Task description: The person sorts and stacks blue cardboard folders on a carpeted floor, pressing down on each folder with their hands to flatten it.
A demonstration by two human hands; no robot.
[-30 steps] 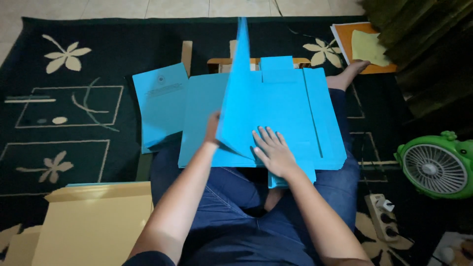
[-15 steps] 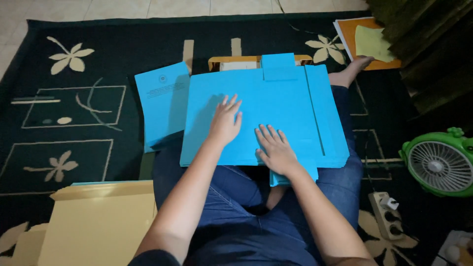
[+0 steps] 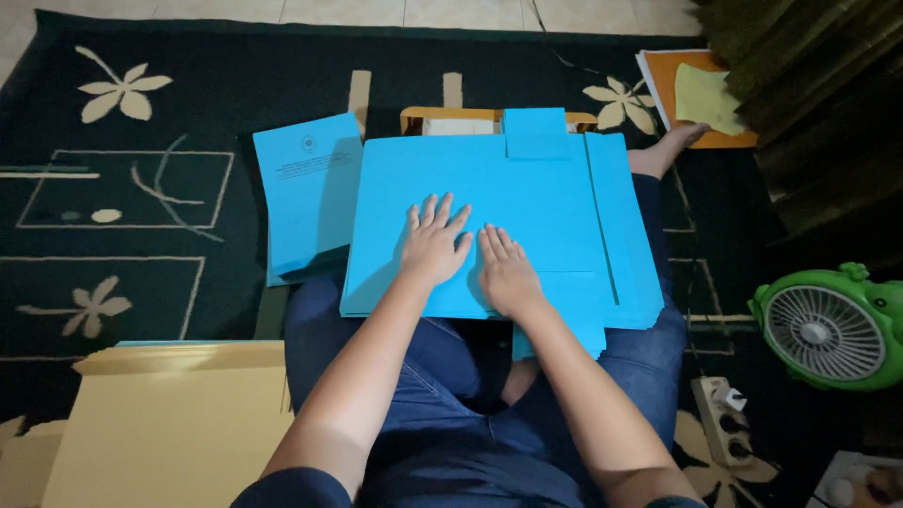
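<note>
A stack of large blue card folders (image 3: 555, 198) lies flat across my lap, on my blue jeans. My left hand (image 3: 433, 243) rests palm down on the top sheet, fingers spread. My right hand (image 3: 506, 268) lies flat beside it, almost touching it, nearer the stack's front edge. Neither hand grips anything. A second pile of blue folders (image 3: 308, 193) with a small printed emblem sits to the left on the dark rug (image 3: 141, 282), partly tucked under the big stack.
A tan cardboard box (image 3: 174, 428) stands at the lower left. A green fan (image 3: 828, 329) and a power strip (image 3: 720, 414) are at the right. An orange book with yellow paper (image 3: 701, 99) lies at the top right by my foot. A wooden frame (image 3: 451, 118) peeks out behind the stack.
The upright blue sheet my left hand held has been folded down flat onto the stack. Both hands now press side by side on it; the left has slid nearer the right.
</note>
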